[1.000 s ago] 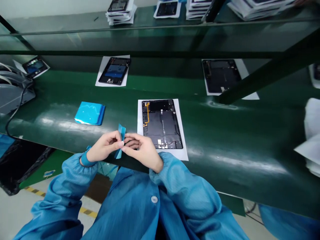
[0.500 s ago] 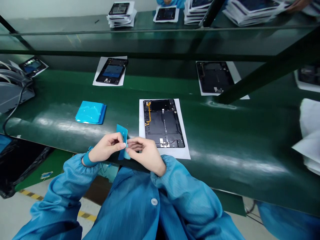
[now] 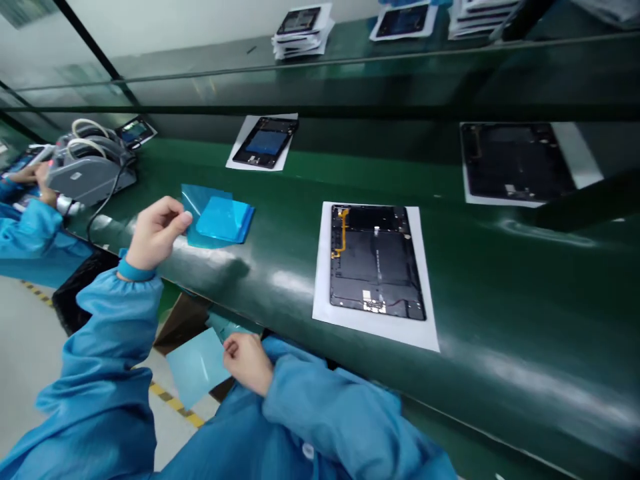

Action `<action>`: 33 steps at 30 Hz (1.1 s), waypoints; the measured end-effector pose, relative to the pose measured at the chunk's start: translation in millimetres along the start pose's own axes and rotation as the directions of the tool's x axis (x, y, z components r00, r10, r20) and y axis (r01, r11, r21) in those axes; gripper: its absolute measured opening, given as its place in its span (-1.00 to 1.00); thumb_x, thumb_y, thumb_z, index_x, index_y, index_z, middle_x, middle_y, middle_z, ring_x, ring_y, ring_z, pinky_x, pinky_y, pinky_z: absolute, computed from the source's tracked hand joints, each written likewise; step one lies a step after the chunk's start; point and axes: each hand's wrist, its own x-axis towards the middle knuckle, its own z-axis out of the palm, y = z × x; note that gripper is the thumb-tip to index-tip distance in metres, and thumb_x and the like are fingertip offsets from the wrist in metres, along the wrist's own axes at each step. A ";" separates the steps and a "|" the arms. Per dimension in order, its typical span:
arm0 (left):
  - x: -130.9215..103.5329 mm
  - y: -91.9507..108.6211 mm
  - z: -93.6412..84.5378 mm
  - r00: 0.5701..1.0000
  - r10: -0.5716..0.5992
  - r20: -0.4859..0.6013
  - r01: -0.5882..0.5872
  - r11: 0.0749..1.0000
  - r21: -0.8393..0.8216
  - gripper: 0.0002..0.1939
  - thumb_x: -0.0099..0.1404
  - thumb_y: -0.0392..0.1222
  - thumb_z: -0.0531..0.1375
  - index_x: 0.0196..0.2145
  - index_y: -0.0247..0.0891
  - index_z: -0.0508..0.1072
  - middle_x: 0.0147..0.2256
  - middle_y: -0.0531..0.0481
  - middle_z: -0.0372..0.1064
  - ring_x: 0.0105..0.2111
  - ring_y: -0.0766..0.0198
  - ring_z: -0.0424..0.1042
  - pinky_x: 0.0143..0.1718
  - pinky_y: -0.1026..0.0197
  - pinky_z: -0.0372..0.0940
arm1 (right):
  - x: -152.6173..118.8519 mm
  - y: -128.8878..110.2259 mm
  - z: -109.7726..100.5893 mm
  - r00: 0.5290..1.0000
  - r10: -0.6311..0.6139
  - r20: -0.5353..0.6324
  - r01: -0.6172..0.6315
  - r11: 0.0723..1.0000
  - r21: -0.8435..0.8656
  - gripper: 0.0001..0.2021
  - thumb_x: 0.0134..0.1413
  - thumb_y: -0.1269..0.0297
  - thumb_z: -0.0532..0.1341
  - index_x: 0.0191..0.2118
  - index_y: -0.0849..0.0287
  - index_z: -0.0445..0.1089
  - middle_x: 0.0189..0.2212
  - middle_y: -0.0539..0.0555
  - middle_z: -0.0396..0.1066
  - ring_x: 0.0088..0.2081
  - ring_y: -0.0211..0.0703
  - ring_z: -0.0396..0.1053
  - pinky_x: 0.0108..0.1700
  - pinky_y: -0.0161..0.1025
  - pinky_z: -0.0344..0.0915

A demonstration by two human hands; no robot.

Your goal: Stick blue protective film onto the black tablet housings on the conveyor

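My left hand [image 3: 156, 233] pinches the edge of a clear blue film [image 3: 193, 200]. It overlaps, from my view, a small stack of blue film sheets [image 3: 243, 227] on the bench. Lower down, below the bench edge, my right hand [image 3: 249, 363] has its fingers closed on the corner of a pale blue backing sheet [image 3: 197, 367]. To the right, an opened tablet [image 3: 375, 267] lies on white paper [image 3: 325, 310], its dark inside and an orange flex cable [image 3: 343, 233] facing up. Neither hand touches it.
A cardboard box [image 3: 183, 323] stands under the bench. Two more opened tablets, one at back left [image 3: 265, 143] and one at back right [image 3: 517, 160], lie on paper. Grey tape dispensers [image 3: 95, 170] and a co-worker's hands [image 3: 37, 180] are at far left. A shelf holds stacked tablets [image 3: 300, 30].
My hands have moved apart. The film and the pale sheet, together before, are now separate: my left hand went left and up toward the stack, my right hand down below the bench edge. The view shifted left.
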 end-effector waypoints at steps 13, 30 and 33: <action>-77.4 69.5 81.2 0.942 0.320 0.102 -0.329 0.940 0.091 -0.82 0.36 -0.36 0.22 -0.38 -0.22 0.31 -0.48 0.10 0.28 -0.48 0.40 0.25 -0.42 0.29 0.21 | -44.7 -31.9 -97.8 0.898 -0.298 -0.324 0.313 0.950 -0.006 -0.83 0.28 0.23 0.26 -0.11 -0.02 0.60 -0.26 0.00 0.62 -0.29 -0.13 0.58 -0.17 -0.18 0.56; -45.2 118.8 140.5 0.796 0.494 0.349 -0.574 0.799 0.179 -0.72 0.35 -0.13 0.34 -0.02 -0.20 0.49 -0.13 -0.13 0.52 -0.16 0.09 0.48 -0.10 0.02 0.33 | -67.6 -23.0 -216.8 0.806 -0.451 -0.383 0.367 0.889 -0.275 -0.69 0.35 0.45 0.15 0.05 0.08 0.56 -0.08 0.09 0.59 -0.10 -0.21 0.57 -0.02 -0.25 0.53; -31.7 122.9 145.4 0.717 0.523 0.460 -0.576 0.817 -0.030 -0.95 0.42 -0.22 0.26 -0.21 -0.22 0.49 -0.32 0.01 0.51 -0.35 0.29 0.47 -0.28 0.20 0.33 | -69.3 -21.2 -229.0 0.774 -0.430 -0.465 0.306 0.897 -0.320 -0.79 0.29 0.42 0.25 -0.03 0.11 0.59 -0.23 0.06 0.60 -0.25 -0.26 0.57 -0.15 -0.32 0.52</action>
